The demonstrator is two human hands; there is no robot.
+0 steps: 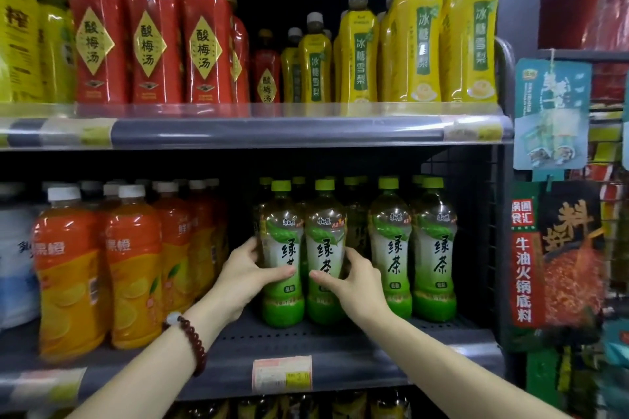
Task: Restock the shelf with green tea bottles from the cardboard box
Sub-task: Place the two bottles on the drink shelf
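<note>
Gripping 2 glossy, waisted plastic green tea bottles (303,258): hands (303,279), both.

Orange juice bottles (132,269) with white caps stand at the left of the lower level. Above them, red bottles (153,41) and yellow bottles (412,44) line the upper level. Red seasoning packets (558,258) hang at the right beside a teal packet (551,112).

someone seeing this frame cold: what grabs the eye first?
Both hands, left hand and right hand, each wrapped around a green tea bottle: left green tea bottle, right green tea bottle, upright at the front of the lower shelf. Next, the red bottles and yellow bottles on the shelf above, and the orange drink bottles left of the hands.
</note>
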